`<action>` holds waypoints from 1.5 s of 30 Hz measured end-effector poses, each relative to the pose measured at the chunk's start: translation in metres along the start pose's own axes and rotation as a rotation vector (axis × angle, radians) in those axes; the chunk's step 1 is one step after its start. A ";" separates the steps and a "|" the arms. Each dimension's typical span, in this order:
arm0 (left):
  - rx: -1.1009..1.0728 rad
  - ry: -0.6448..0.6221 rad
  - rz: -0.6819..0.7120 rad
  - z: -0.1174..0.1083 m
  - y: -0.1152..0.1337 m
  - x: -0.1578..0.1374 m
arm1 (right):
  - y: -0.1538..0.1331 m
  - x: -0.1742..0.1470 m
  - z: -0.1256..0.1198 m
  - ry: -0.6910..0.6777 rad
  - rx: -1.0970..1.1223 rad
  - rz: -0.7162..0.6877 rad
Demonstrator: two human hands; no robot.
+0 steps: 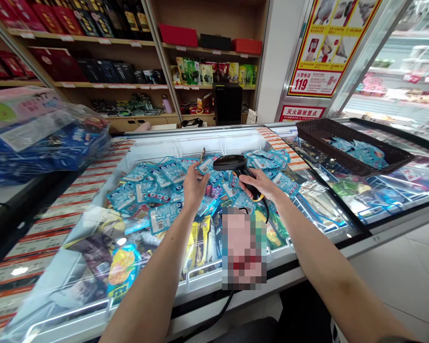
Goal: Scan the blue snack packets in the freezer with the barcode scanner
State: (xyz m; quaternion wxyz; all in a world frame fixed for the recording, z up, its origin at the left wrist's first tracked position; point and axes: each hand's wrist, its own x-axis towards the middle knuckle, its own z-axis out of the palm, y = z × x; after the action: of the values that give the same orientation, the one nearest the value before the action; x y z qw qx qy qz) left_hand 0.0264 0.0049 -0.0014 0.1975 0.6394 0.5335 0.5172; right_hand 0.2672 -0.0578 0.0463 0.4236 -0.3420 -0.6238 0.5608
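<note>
One black barcode scanner, at the centre of the frame, is gripped in the closed right hand. The left hand, just left of centre, is half-curled at a blue packet; whether it holds this cannot be told. More blue packets lie in the freezer at mid-frame.

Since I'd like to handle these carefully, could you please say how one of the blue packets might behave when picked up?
A blue packet will probably flex, since it looks like a thin, rumpled pouch. It is likely light, appearing flat with little bulk. It may slide against its neighbours, as the packets overlap loosely.
</note>
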 end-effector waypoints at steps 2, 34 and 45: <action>0.000 0.001 -0.001 0.000 0.000 0.000 | 0.000 0.000 0.000 -0.012 0.002 0.003; 0.040 0.219 0.087 -0.041 0.021 0.014 | 0.002 0.005 -0.006 0.196 0.076 -0.017; 0.303 0.407 -0.076 -0.081 -0.008 0.026 | 0.004 0.007 -0.008 0.228 0.080 0.023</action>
State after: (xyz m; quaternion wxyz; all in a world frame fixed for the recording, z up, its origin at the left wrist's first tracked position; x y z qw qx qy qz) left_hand -0.0505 0.0066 0.0347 0.0073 0.5240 0.6574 0.5415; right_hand 0.2718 -0.0476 0.0435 0.4988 -0.3935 -0.5446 0.5475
